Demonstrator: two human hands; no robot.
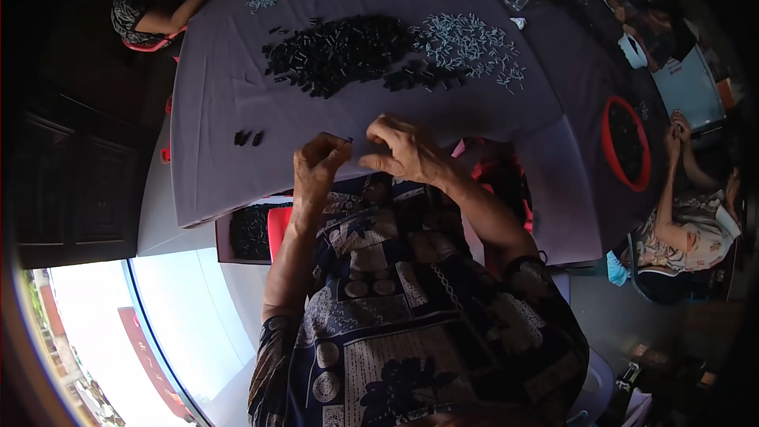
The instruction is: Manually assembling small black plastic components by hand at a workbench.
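Head view looks down on your two hands at the near edge of a table covered with a grey cloth; your left hand is curled closed and pinches a small black piece at the fingertips; your right hand is bent like a claw just beside it, the fingers half closed, and whether it holds anything I cannot tell (the thing would be too small to see).

The black piece is between both hands, above the table edge and close to your chest; it looks short and thin, and its long axis seems to run about left to right, pointing toward your right fingers; which end is which I cannot say.

To do this step well, I think you should keep both hands near to each other and low over the cloth, so a dropped piece stays on the table; hold the piece near its end, not in the middle, so the right fingers have room to meet it; keep its axis straight toward the other hand.

Further on the cloth lies a big black pile, and beside it on the right a pale pile; two loose black pieces lie to your left; a red basin stands at the right; a box of dark parts is under the table edge; other people work around the table.
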